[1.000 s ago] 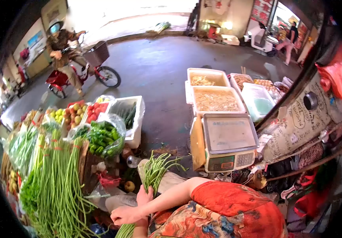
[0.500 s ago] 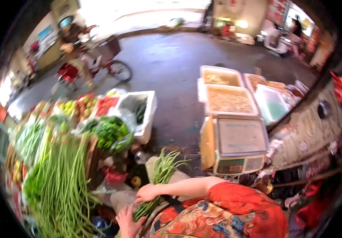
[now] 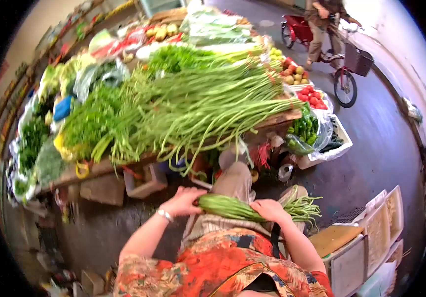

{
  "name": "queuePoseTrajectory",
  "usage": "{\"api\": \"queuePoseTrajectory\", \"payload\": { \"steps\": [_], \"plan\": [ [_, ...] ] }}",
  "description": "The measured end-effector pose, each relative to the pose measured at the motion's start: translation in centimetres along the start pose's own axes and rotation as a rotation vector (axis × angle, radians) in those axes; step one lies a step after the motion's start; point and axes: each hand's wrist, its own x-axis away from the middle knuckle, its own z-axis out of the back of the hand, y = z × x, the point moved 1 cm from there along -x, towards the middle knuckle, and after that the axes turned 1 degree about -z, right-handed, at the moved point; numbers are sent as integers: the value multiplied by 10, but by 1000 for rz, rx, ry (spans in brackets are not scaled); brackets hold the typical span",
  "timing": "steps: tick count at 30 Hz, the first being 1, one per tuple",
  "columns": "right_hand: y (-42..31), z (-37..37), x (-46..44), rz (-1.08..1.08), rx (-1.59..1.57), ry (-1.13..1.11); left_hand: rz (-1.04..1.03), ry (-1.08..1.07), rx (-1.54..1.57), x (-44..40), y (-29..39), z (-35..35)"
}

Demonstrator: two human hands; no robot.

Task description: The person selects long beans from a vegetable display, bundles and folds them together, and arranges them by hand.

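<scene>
Across my lap lies a bundle of long green beans (image 3: 229,207), its loose ends (image 3: 304,209) fanning out to the right. My right hand (image 3: 271,209) is closed around the bundle near those ends. At the opposite end, my left hand (image 3: 183,201) has its fingers curled against the bean tips; a bracelet (image 3: 164,215) circles that wrist. Just beyond my knees, a large heap of long beans (image 3: 223,109) covers the stall, with its ends hanging over the front edge.
Leafy greens (image 3: 92,119) and bagged vegetables fill the stall's left. Tomatoes (image 3: 313,97) and a white foam box (image 3: 339,148) of green vegetables stand at its right end. A scale (image 3: 347,267) sits lower right. A person with a red bicycle (image 3: 341,81) is at the upper right.
My view has swung left, bringing the stall to the middle and the scale to the lower right. The bundle now lies crosswise, and my left hand's fingers have curled at its end.
</scene>
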Motion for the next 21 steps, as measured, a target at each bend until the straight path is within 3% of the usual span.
{"api": "queuePoseTrajectory", "payload": {
  "steps": [3, 5, 7, 9, 11, 14, 15, 17, 19, 21],
  "plan": [
    [4, -4, -4, -54, 53, -13, -60, -14, 29, -7, 1, 3],
    [0, -2, 2, -48, 43, 1, -83, 92, -279, -3, 23, 18],
    [-5, 4, 10, -35, -22, 24, -239, 333, -318, 2, 32, 27],
    [-14, 13, 16, -52, -108, 40, -305, 400, -400, 8, 51, 49],
    [-23, 25, 19, 76, -256, 160, -353, 439, -495, 10, 64, 66],
    [-54, 51, 24, 304, -523, 164, -372, 416, -569, 10, 85, 87],
    [-72, 59, 26, 304, -525, 167, -398, 421, -590, 9, 90, 90],
    [-120, 72, 35, 551, -394, 301, -448, 489, -650, 6, 102, 95],
    [-143, 66, 37, 521, -205, 368, -520, 527, -707, 7, 117, 102],
    [-149, 50, 26, 488, -357, 248, -521, 519, -810, 5, 127, 104]
  ]
}}
